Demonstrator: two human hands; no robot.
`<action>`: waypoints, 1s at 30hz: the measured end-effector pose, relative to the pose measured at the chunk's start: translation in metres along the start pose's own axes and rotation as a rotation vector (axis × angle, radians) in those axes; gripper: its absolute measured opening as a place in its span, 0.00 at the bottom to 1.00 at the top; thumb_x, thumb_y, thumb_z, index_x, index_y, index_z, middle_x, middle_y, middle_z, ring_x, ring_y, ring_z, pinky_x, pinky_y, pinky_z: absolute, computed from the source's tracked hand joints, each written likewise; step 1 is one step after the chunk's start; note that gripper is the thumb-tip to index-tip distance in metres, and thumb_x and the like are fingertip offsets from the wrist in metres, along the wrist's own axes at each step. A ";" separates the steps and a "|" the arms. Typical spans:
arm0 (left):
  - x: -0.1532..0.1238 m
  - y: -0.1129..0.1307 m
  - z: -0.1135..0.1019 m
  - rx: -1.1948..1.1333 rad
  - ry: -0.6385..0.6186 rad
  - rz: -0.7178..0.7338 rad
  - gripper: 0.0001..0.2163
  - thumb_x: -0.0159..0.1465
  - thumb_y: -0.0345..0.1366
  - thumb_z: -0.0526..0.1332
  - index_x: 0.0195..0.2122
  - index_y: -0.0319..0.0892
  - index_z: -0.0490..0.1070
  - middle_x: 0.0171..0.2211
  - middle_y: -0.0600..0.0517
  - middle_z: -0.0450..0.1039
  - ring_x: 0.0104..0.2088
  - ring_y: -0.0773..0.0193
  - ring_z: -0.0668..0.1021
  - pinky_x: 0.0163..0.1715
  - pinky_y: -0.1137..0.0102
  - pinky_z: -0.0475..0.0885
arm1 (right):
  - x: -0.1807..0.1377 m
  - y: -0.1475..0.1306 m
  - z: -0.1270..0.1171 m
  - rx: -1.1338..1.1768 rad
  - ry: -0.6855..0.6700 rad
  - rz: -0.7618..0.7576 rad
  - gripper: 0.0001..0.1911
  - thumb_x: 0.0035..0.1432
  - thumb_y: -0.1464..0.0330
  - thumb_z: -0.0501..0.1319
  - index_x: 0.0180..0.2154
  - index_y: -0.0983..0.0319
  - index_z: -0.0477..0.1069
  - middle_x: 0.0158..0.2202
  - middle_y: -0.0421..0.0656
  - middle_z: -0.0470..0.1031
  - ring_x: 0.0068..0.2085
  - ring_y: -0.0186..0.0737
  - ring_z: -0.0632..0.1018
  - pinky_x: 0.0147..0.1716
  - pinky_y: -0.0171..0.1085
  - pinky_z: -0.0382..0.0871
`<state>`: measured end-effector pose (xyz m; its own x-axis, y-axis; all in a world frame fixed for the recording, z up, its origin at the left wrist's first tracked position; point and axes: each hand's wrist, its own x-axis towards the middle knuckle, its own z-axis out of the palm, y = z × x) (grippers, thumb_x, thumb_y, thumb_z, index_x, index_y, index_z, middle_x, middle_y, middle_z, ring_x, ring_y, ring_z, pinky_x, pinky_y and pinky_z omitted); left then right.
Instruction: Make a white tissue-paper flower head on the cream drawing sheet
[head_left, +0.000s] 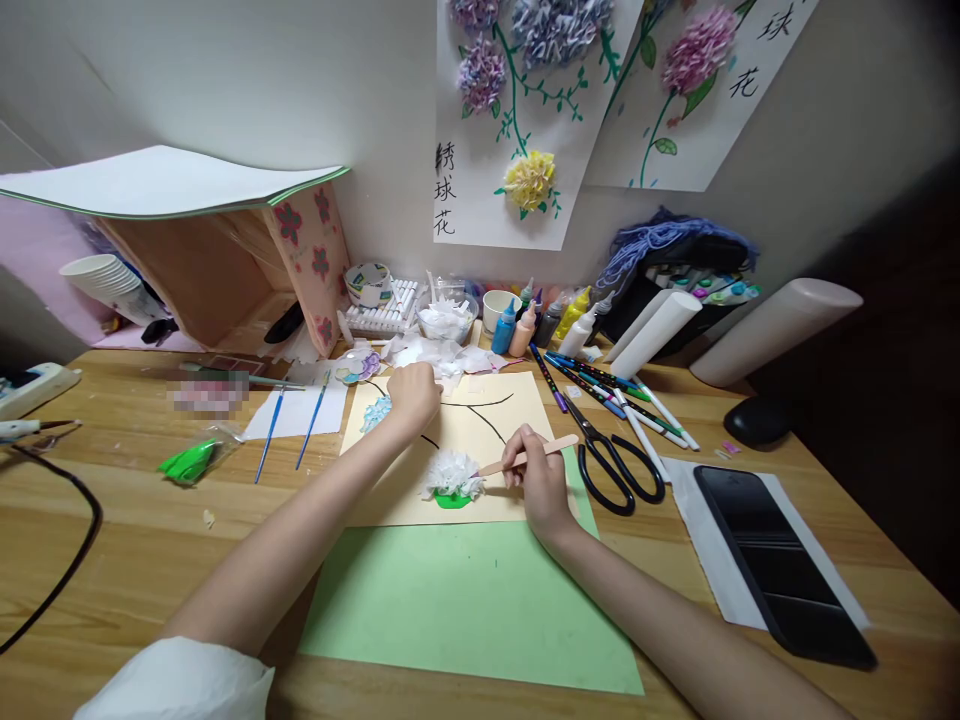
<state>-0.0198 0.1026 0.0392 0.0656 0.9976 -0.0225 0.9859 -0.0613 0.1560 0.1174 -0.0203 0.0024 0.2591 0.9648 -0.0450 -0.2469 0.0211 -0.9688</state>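
My right hand (534, 478) grips a wooden craft stick (559, 445) like a pen. The stick's tip touches the right edge of a white crumpled-paper flower (452, 472), which sits over a green patch (453, 502) on the cream paper (397, 495). My left hand (415, 397) is closed over the top of that paper, close to the white tissue scraps (405, 350). Its fingertips are hidden, so what they pinch, if anything, does not show. Beside it is a pale blue paper flower (376, 412) among drawn dark stems.
Green paper (472, 600) lies beneath the cream sheet. To the right are black-handled scissors (611, 455), several pens (637, 395) and a phone (780, 565). Paint bottles (504, 328) and a bowl of scraps (446, 318) stand behind. Two brushes (311, 420) lie left.
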 end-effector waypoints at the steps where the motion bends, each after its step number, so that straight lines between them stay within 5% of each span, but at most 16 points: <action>1: 0.000 0.001 0.000 0.008 -0.005 0.003 0.09 0.57 0.33 0.57 0.34 0.37 0.75 0.36 0.39 0.77 0.42 0.49 0.76 0.35 0.65 0.68 | 0.000 0.000 0.000 0.001 -0.003 0.000 0.23 0.58 0.54 0.54 0.18 0.62 0.62 0.15 0.35 0.62 0.15 0.27 0.63 0.15 0.29 0.57; 9: -0.004 0.002 -0.005 0.068 -0.002 0.013 0.12 0.59 0.38 0.58 0.39 0.36 0.75 0.43 0.37 0.74 0.47 0.48 0.73 0.39 0.64 0.68 | 0.000 0.002 -0.001 -0.003 0.000 -0.008 0.23 0.57 0.54 0.54 0.18 0.62 0.62 0.15 0.36 0.62 0.15 0.27 0.63 0.15 0.29 0.57; 16: -0.006 0.009 -0.005 0.066 -0.056 0.039 0.12 0.60 0.30 0.53 0.39 0.36 0.75 0.40 0.38 0.75 0.47 0.49 0.73 0.36 0.66 0.67 | 0.000 0.000 0.000 0.008 0.006 -0.009 0.23 0.56 0.54 0.55 0.18 0.62 0.62 0.15 0.36 0.62 0.15 0.27 0.63 0.15 0.29 0.57; 23: -0.007 0.009 -0.008 0.079 -0.006 0.007 0.15 0.60 0.36 0.57 0.42 0.31 0.73 0.45 0.33 0.72 0.50 0.45 0.70 0.41 0.64 0.67 | 0.000 0.002 0.000 0.020 -0.004 -0.013 0.23 0.57 0.54 0.55 0.18 0.62 0.62 0.15 0.36 0.62 0.15 0.28 0.63 0.15 0.29 0.57; 30: -0.001 0.006 0.000 0.033 -0.042 0.022 0.12 0.60 0.27 0.53 0.37 0.32 0.75 0.39 0.34 0.75 0.45 0.47 0.74 0.37 0.64 0.67 | 0.001 0.003 0.000 0.023 -0.004 -0.015 0.23 0.57 0.54 0.55 0.17 0.62 0.62 0.14 0.35 0.62 0.15 0.27 0.62 0.14 0.28 0.56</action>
<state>-0.0141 0.1011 0.0400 0.0927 0.9938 -0.0610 0.9886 -0.0846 0.1245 0.1172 -0.0197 -0.0005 0.2595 0.9653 -0.0293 -0.2641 0.0418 -0.9636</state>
